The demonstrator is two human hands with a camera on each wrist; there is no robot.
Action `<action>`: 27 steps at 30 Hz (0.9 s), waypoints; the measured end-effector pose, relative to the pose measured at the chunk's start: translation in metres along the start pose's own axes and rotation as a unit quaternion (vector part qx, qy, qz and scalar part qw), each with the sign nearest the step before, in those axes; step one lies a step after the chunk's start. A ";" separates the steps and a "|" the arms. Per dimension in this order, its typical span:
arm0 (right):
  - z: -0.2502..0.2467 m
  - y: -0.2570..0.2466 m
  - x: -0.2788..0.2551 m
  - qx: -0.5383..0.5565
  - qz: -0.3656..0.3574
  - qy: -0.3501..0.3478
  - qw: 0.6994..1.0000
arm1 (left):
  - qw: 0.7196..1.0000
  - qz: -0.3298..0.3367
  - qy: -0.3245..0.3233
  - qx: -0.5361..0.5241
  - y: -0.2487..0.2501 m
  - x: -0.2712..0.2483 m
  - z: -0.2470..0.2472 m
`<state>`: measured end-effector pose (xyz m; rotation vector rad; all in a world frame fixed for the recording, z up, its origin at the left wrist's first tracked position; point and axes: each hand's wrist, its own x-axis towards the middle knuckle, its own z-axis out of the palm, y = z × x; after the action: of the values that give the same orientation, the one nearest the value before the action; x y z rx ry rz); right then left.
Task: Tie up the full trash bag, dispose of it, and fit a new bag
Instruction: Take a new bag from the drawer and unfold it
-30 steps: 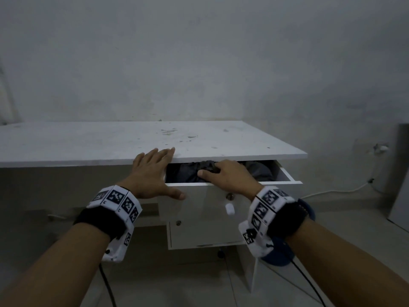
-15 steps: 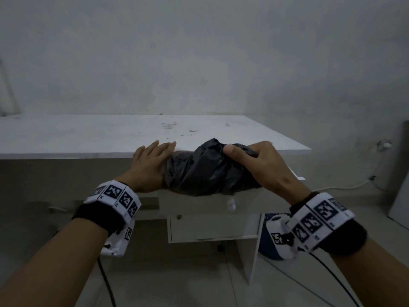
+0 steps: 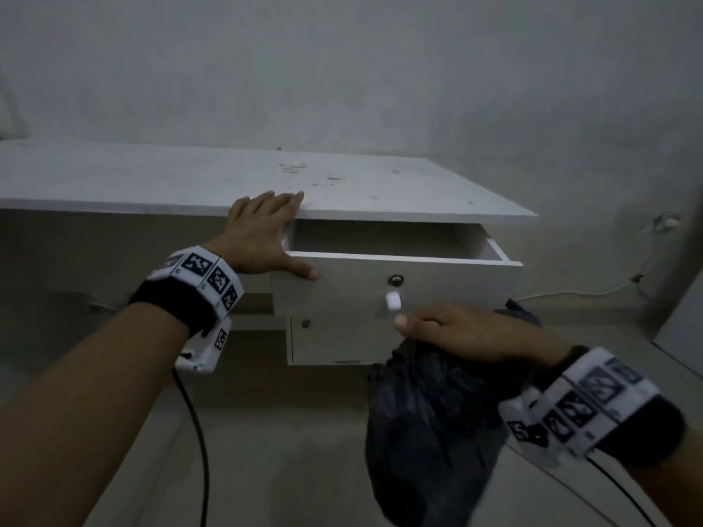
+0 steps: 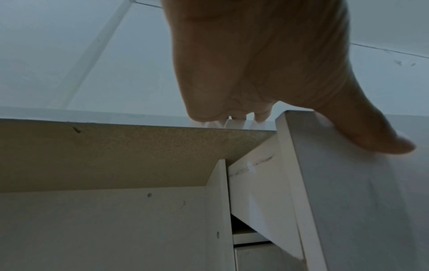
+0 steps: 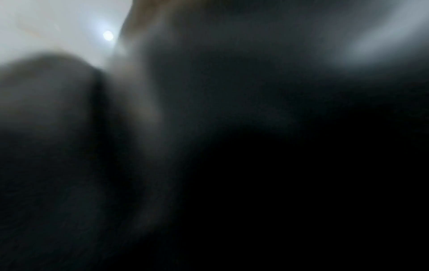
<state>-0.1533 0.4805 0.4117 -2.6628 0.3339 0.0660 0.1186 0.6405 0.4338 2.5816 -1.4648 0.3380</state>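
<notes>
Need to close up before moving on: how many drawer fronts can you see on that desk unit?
2. The upper drawer is pulled open, left hand on its corner. The lower front sits shut beneath, partly hidden by the black bag.

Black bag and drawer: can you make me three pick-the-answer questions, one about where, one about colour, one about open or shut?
1. Where is the black bag?
A in the drawer
B hanging from the right hand
C on the desk top

2. What colour is the drawer front?
A white
B red
C green

3. The drawer is
A shut
B pulled out
C taken off

Answers: 1 B, the hand grips it below the drawer. 2 A, its panel looks white. 3 B, its inside shows while the left hand rests at its corner.
</notes>
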 end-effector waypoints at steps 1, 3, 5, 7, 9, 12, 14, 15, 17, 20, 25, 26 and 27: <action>0.007 0.003 0.008 -0.005 0.015 0.026 1.000 | 1.000 -0.001 -0.001 0.001 0.001 -0.001 -0.001; 0.018 0.008 0.024 -0.006 0.046 0.062 0.997 | 1.000 -0.002 -0.002 0.002 0.003 -0.001 -0.002; 0.027 0.011 0.039 -0.018 0.062 0.098 0.993 | 1.000 -0.003 -0.001 0.000 0.004 -0.002 -0.003; 0.037 0.010 0.050 -0.078 0.084 0.155 0.981 | 1.000 -0.004 -0.003 -0.005 0.003 -0.002 -0.003; 0.046 0.008 0.057 -0.154 0.097 0.224 0.957 | 1.000 -0.001 -0.004 -0.013 0.001 0.000 -0.003; 0.049 0.002 0.060 -0.189 0.076 0.290 0.935 | 0.999 -0.005 -0.006 -0.032 -0.001 0.000 -0.005; 0.042 -0.002 0.064 -0.154 0.071 0.329 0.929 | 0.997 -0.014 0.000 -0.070 0.000 -0.001 -0.008; 0.040 -0.002 0.070 -0.129 0.080 0.337 0.929 | 0.996 -0.015 0.008 -0.093 0.000 -0.001 -0.010; 0.037 0.001 0.086 -0.080 0.108 0.328 0.935 | 0.991 -0.012 0.023 -0.128 -0.001 -0.002 -0.014; 0.042 0.008 0.112 -0.034 0.123 0.312 0.942 | 0.987 -0.009 0.033 -0.159 -0.004 -0.003 -0.015; 0.022 0.011 0.151 0.035 0.150 0.307 0.939 | 0.989 0.005 0.064 -0.135 -0.002 -0.005 -0.002; 0.018 0.013 0.162 0.038 0.159 0.299 0.940 | 0.989 0.006 0.072 -0.130 -0.002 -0.004 0.000; 0.016 0.015 0.174 0.038 0.164 0.287 0.943 | 0.989 0.006 0.077 -0.127 -0.003 -0.003 0.002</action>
<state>0.0124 0.4359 0.3737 -2.4712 0.9408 -0.6168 0.1202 0.6442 0.4309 2.2935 -1.3720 0.3218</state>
